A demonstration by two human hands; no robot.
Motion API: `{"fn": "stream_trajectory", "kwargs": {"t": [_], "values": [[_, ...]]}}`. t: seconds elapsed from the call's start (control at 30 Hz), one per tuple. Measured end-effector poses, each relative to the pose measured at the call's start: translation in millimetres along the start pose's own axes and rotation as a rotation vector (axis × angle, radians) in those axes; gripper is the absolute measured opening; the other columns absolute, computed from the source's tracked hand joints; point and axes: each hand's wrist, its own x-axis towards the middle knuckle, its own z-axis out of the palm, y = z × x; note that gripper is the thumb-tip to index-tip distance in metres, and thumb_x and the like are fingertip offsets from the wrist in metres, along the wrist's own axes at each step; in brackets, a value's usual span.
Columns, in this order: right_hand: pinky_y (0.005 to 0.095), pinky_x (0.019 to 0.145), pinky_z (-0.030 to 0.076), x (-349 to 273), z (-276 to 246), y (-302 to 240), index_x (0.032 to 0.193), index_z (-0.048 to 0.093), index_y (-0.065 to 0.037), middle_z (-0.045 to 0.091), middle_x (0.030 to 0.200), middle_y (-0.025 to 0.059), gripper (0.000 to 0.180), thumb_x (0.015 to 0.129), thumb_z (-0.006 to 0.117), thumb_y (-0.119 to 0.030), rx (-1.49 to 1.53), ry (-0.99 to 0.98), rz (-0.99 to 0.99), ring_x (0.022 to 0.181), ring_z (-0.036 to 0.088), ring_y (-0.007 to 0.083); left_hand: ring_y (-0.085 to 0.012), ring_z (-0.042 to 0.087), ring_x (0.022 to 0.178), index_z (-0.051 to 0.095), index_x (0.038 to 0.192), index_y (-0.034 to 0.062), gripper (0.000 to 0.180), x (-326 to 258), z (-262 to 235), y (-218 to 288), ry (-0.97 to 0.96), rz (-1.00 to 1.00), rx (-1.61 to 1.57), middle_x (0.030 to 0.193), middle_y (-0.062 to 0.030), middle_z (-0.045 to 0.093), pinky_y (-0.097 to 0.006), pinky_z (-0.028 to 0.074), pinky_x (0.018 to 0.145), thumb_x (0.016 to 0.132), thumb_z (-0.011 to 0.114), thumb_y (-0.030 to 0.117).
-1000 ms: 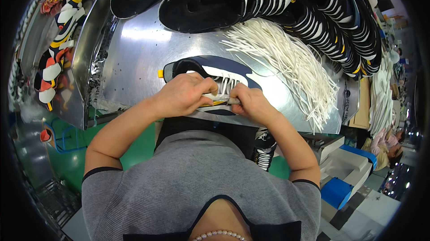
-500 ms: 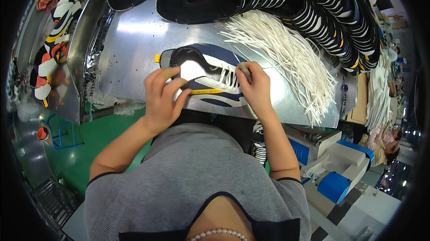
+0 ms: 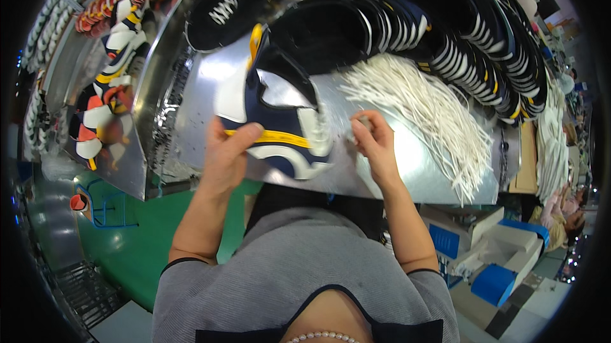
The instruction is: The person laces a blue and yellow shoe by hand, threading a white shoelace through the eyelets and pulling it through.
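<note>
My left hand (image 3: pixel 230 152) grips the lower side of a navy and white shoe upper (image 3: pixel 273 120), thumb on top beside its yellow stripe. The upper is lifted and tilted above the metal table (image 3: pixel 356 180). Its yellow heel loop (image 3: pixel 255 40) points to the far side, and white shows inside the opening. White laces run along its right side, smeared by motion. To the right of the upper and apart from it is my right hand (image 3: pixel 377 142). Its fingers are curled toward the thumb; whatever small thing lies in them is unclear.
A heap of white laces (image 3: pixel 426 120) lies right of my hands. Long stacks of dark shoe uppers (image 3: pixel 471 69) line the table's far side. At the left, a metal rack (image 3: pixel 121 133) carries red, white and yellow uppers. A beige and blue machine (image 3: pixel 484 247) stands at lower right.
My left hand has taken hold of the shoe upper and raised and turned it from the table. My right hand has come off the laces.
</note>
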Motion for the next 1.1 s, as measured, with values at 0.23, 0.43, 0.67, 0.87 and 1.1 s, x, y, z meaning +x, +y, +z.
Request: {"fn": "stream_trajectory", "kwargs": {"t": [0.23,0.43,0.67,0.87,1.1], "values": [[0.0381,0.067,0.052,15.1,-34.8,24.6,0.104,0.064,-0.008,0.062,0.097,0.0120,0.020,0.085,0.071,-0.011,-0.979,0.292,-0.464,0.080,0.065,0.0322,-0.0429,0.066,0.090,0.057,0.110,-0.0029,0.037,206.6,-22.2,34.2,0.133,0.474,1.868,0.101,-0.0218,0.064,-0.047,0.054,0.074,0.093,0.067,0.029],[0.0424,0.060,0.051,14.8,-49.0,46.8,0.099,0.061,-0.010,0.060,0.096,0.0083,0.018,0.087,0.071,-0.019,-1.210,0.269,-0.380,0.074,0.065,0.0318,-0.0416,0.063,0.102,0.047,0.133,-0.0019,0.055,363.0,-54.1,-28.2,-0.081,0.666,1.783,0.119,-0.0212,0.058,-0.049,0.053,0.084,0.090,0.068,0.027],[0.0418,0.059,0.050,19.3,-47.8,25.1,0.094,0.060,-0.009,0.059,0.092,0.0091,0.016,0.084,0.071,-0.014,-1.169,0.123,-0.451,0.072,0.064,0.0312,-0.0384,0.056,0.119,0.040,0.147,-0.0022,0.070,328.1,-70.9,-29.2,-0.225,0.628,1.364,0.140,-0.0229,0.049,-0.040,0.046,0.101,0.091,0.069,0.027],[0.0247,0.063,0.051,3.3,44.7,-17.2,0.109,0.061,-0.003,0.064,0.099,0.0083,0.017,0.092,0.066,-0.002,-0.119,-0.412,-0.267,0.073,0.062,0.0113,-0.0253,0.064,0.083,0.066,0.101,0.0010,0.035,211.4,-57.4,-47.0,-0.019,0.434,1.231,0.093,-0.0116,0.068,-0.036,0.050,0.075,0.087,0.074,0.032],[0.0162,0.060,0.051,-39.8,18.6,-34.2,0.111,0.066,-0.007,0.069,0.097,0.0020,0.018,0.093,0.069,-0.008,0.164,-0.297,-0.032,0.071,0.062,0.0029,-0.0175,0.061,0.090,0.061,0.096,0.0045,0.008,135.1,0.2,20.9,0.211,0.853,0.809,0.088,-0.0077,0.062,-0.028,0.046,0.077,0.090,0.064,0.004]]}}
